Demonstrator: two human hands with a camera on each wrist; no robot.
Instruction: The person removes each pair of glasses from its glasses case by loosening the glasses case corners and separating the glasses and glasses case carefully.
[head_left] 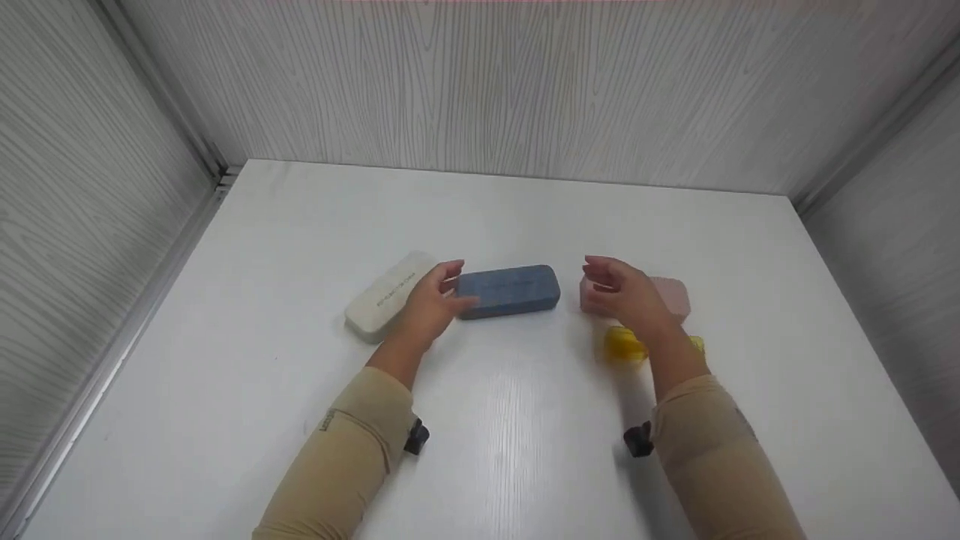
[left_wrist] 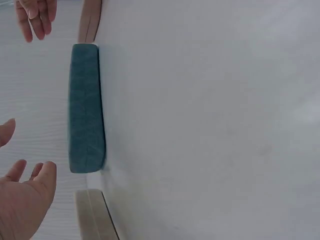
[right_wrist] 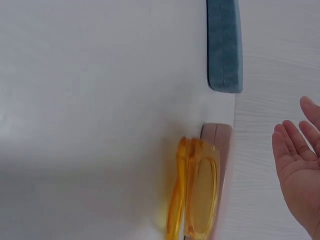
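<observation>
A blue hard case (head_left: 511,289), like an eyeglass case, lies on the white table between my hands. My left hand (head_left: 429,309), fingers loosely bent and nothing in it, hovers between that case and a cream case (head_left: 382,301) with printed lettering. Over a pink case (head_left: 672,295) hangs my right hand (head_left: 631,298), covering part of it and also holding nothing. Yellow see-through glasses (right_wrist: 202,195) rest folded right in front of the pink case. In the head view my right wrist hides their middle.
Pale wood-grain panels (head_left: 480,82) rise behind the table (head_left: 495,480) and along both sides. The three cases form a loose row across its middle. A small black camera (head_left: 639,439) sits at the right wrist, another (head_left: 417,436) at the left.
</observation>
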